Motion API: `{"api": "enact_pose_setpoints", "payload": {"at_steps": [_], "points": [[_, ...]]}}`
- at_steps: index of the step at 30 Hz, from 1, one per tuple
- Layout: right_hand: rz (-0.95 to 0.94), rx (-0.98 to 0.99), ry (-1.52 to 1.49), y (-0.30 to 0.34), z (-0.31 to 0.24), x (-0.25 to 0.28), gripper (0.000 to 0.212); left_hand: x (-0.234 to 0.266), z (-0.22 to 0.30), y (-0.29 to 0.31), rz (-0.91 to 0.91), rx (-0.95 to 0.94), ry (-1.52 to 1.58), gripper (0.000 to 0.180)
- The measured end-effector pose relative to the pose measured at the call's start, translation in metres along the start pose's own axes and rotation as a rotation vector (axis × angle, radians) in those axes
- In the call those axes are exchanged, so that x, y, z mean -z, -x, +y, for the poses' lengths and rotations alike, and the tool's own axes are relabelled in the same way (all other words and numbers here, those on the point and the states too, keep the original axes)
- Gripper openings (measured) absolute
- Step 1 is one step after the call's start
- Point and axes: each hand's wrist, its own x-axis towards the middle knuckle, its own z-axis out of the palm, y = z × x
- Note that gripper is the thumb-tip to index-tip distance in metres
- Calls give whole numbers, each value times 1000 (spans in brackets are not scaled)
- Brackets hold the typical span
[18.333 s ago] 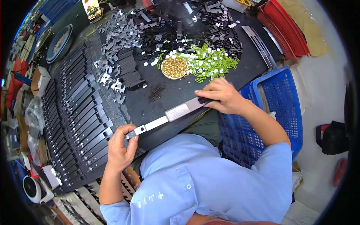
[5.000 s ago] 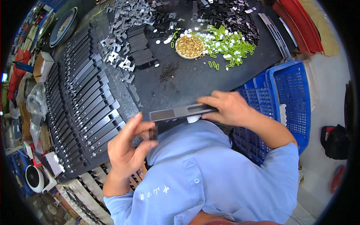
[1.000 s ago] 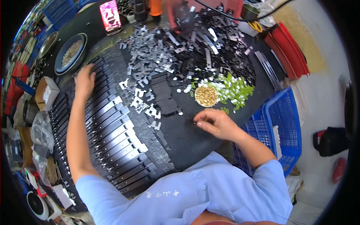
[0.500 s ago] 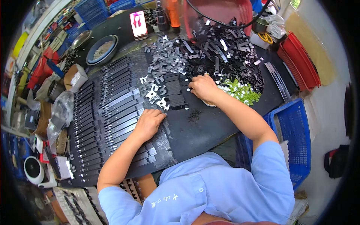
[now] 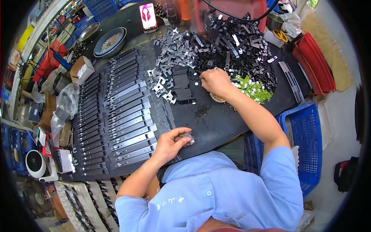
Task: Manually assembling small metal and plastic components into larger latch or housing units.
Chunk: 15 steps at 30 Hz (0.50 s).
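My left hand [image 5: 170, 146] is closed in a pinch near the table's front edge, holding a small silvery metal piece [image 5: 189, 139] between thumb and fingers. Farther right, my right hand [image 5: 216, 81] hovers just above the table, its fingertips drawn together; whether anything is between them is hidden. Partly under its wrist is a small dish of brass-coloured parts [image 5: 217, 99]. Beside the fingers lie a few white round discs [image 5: 196, 84] and a block of stacked dark strips [image 5: 182, 87]. Green pieces mixed with white ones [image 5: 253, 89] form a pile right of this hand.
Rows of dark slotted bars [image 5: 127, 131] cover the table's left side. Loose silvery brackets [image 5: 174, 54] and black parts [image 5: 232, 46] are heaped at the back. A lit phone [image 5: 148, 17], a blue bowl [image 5: 110, 43], red trays [image 5: 315, 63] and a blue crate [image 5: 305, 147] surround the work area.
My left hand has moved right and nearer from the bars' edge, and now shows a small silvery metal piece in its fingers. My right hand has shifted slightly, staying by the dish.
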Motion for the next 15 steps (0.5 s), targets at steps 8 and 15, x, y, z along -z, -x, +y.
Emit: {"api": "enact_pose_setpoints", "payload": {"at_steps": [8, 15], "points": [[-529, -447, -615, 125, -33, 68, 15, -5, -20, 21, 74, -151, -219, 34], [-368, -154, -359, 138, -34, 70, 16, -22, -11, 1, -29, -280, -387, 20]]}}
